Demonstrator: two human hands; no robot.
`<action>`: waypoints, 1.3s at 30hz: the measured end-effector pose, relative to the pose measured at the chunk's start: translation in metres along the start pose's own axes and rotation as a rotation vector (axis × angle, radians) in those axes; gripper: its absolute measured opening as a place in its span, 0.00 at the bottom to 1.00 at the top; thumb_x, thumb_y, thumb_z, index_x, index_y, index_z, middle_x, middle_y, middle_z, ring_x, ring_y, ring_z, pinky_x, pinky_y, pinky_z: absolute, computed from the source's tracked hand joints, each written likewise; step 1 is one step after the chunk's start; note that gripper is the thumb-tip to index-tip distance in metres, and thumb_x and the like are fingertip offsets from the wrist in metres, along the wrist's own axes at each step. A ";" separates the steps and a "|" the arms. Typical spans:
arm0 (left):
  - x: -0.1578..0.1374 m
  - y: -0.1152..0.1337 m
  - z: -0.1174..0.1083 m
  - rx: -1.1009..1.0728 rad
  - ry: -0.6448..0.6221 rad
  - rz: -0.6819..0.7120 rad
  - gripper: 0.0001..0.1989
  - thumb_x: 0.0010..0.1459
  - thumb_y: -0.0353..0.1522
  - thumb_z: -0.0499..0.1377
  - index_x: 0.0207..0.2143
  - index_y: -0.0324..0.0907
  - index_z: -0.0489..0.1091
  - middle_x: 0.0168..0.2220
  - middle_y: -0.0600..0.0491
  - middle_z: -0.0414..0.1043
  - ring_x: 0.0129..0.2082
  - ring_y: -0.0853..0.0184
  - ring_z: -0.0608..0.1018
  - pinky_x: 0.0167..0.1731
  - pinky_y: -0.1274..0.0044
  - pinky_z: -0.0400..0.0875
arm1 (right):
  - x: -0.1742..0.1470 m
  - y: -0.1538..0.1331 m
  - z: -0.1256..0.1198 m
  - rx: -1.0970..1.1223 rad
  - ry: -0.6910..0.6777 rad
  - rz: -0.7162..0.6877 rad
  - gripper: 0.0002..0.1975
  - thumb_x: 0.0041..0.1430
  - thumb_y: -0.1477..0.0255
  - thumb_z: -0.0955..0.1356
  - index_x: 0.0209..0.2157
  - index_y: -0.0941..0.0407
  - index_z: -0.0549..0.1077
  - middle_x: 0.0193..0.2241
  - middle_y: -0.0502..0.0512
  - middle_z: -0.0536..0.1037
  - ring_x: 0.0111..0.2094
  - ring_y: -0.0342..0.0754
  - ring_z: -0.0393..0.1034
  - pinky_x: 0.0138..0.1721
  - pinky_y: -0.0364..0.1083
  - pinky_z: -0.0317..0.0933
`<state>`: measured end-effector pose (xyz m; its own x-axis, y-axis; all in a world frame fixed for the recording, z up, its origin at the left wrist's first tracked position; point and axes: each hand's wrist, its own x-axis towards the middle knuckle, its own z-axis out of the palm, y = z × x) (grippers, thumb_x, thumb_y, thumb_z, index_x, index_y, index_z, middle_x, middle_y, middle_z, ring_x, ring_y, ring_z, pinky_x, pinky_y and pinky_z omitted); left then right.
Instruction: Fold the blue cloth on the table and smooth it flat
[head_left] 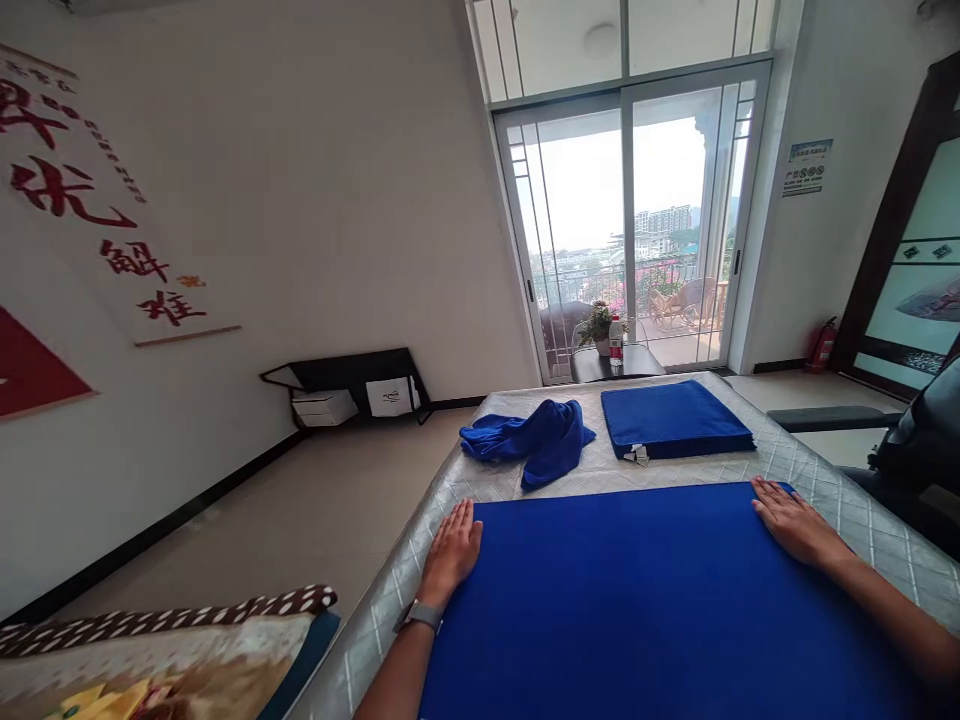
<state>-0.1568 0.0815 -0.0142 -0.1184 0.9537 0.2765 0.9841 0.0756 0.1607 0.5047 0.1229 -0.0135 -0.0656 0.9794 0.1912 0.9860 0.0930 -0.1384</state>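
Note:
A flat blue cloth (615, 600) lies spread over the near part of a silvery quilted mattress (382, 600). My left hand (454, 545) rests flat on the cloth's far left corner, fingers stretched out and pointing away from me. On the far right corner my right hand (796, 522) lies flat too, its fingers extended. Beyond the cloth, a crumpled blue cloth (536, 440) sits in a loose heap on the left. To its right is a neat stack of folded blue cloths (675, 415) with white tags at the near edge.
A small table (619, 365) with a bottle (616, 342) and a potted plant (598, 325) stands past the mattress, before sliding glass doors (630, 230). A black rack (352, 375) is along the left wall. A patterned bed (165, 660) is at lower left, a black chair (926, 450) at right.

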 end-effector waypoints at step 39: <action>-0.157 0.546 -0.084 0.329 0.305 1.776 0.21 0.70 0.29 0.48 0.53 0.57 0.75 0.61 0.61 0.71 0.63 0.69 0.68 0.59 0.76 0.66 | 0.060 0.036 -0.088 0.094 -0.141 0.069 0.18 0.65 0.62 0.69 0.53 0.55 0.71 0.52 0.56 0.74 0.47 0.51 0.72 0.46 0.54 0.70</action>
<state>0.3884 -0.0509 0.1097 0.9923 -0.1165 0.0413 -0.0631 -0.7646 -0.6414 0.5497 0.1690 0.0782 -0.0252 0.9988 0.0410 0.9706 0.0343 -0.2381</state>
